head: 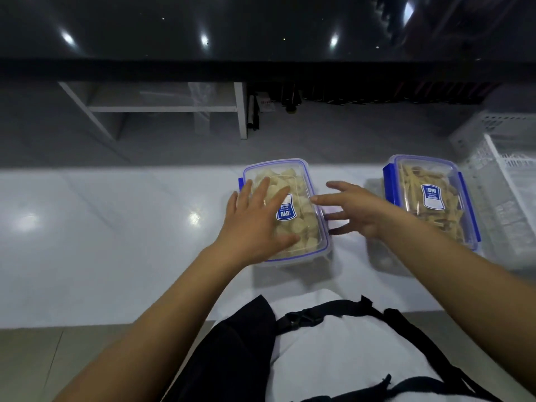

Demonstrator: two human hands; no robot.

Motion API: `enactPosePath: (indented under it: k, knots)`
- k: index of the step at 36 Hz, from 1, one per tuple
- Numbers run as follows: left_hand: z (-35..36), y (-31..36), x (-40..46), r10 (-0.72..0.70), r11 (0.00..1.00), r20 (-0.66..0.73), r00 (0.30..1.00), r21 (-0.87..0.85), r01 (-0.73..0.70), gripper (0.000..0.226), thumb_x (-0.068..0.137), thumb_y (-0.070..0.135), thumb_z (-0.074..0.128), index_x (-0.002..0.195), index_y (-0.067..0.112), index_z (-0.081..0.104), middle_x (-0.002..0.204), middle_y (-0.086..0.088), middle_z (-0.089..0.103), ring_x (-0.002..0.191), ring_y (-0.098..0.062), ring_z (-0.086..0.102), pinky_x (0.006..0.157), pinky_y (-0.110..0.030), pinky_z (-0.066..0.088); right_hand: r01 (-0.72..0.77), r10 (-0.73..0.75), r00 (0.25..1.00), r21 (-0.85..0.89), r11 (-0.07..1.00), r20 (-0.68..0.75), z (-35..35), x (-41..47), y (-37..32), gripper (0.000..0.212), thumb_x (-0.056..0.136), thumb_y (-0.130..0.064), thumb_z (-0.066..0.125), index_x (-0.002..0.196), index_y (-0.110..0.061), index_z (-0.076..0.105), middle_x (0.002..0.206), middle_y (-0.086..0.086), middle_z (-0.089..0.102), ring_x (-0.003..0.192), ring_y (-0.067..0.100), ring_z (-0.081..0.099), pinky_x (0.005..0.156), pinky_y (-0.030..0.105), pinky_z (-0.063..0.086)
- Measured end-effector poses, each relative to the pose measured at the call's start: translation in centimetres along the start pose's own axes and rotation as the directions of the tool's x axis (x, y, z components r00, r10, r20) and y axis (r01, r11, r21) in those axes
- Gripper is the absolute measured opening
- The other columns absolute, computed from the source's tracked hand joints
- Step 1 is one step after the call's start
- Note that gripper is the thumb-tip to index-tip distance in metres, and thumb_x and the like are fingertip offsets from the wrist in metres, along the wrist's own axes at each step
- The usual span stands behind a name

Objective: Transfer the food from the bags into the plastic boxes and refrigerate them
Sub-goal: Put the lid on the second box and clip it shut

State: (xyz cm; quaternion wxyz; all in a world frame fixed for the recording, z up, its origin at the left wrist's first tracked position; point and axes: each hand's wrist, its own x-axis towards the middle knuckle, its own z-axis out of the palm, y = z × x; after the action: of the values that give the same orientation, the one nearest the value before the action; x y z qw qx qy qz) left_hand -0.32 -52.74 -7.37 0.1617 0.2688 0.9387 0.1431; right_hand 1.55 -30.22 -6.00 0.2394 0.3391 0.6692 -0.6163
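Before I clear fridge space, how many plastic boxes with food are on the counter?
2. One box sits in the middle under the left hand; the other box sits to the right, beside the white basket.

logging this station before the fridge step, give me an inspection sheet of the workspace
surface: white glossy counter, bare on the left
job's things: left box lidded, pale chunks inside; right box lidded, brown strips inside, side clips down
clutter: clear bags beside right box
hands: left hand flat on left box lid; right hand open at that box's side
cables: nothing seen
surroundings: white crate far right, white shelf frame behind
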Motion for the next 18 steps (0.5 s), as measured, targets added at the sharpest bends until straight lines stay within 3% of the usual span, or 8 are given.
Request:
enactPosePath:
  k: [3,8,14,18]
  knots:
    - [0.7,1.3,1.3,-0.003,0.991,0.119,0.993,0.13,-0.012,0.097,0.082,0.082,0.047,0.158,0.043,0.002,0.169,-0.003,-0.012,0.154,-0.033,-0.015,0.122,-0.051,-0.003,-0.06,0.063,0.996,-0.041,0.997,0.057,-0.3,0.7,-0.9,0.084,0.082,-0.018,0.081,0.152,-0.021,0.035,0.121,0.007,0.067,0.102,0.03,0.069,0.071,0.048,0.061]
    - [1.4,1.4,1.7,-0.023,0.981,0.13,0.991,0.195,-0.003,0.097,0.083,0.084,0.041,0.157,0.043,-0.004,0.168,-0.007,-0.016,0.153,-0.036,-0.018,0.122,-0.052,-0.005,-0.054,0.053,0.999,-0.157,0.986,-0.008,0.0,1.2,-1.2,0.056,0.08,-0.013,0.083,0.129,-0.013,0.057,0.11,0.007,0.071,0.099,0.026,0.069,0.082,0.045,0.06]
    - [1.6,1.4,1.6,-0.023,0.983,0.117,0.993,0.186,0.001,0.098,0.082,0.085,0.041,0.157,0.044,-0.005,0.168,-0.005,-0.016,0.153,-0.035,-0.018,0.122,-0.051,-0.005,0.151,-0.22,0.955,-0.312,0.938,-0.2,1.8,0.6,-0.1,0.015,0.085,-0.018,0.079,0.096,-0.017,0.069,0.097,0.004,0.074,0.085,0.022,0.072,0.074,0.041,0.062]
    - [1.7,1.3,1.7,-0.026,0.987,0.109,0.994,0.16,0.008,0.097,0.081,0.084,0.044,0.157,0.044,-0.001,0.168,-0.005,-0.014,0.153,-0.036,-0.017,0.122,-0.052,-0.006,0.186,-0.322,0.916,-0.457,0.87,-0.239,2.7,0.4,0.0,0.015,0.087,-0.021,0.076,0.1,-0.014,0.073,0.094,0.002,0.073,0.082,0.021,0.071,0.077,0.044,0.063]
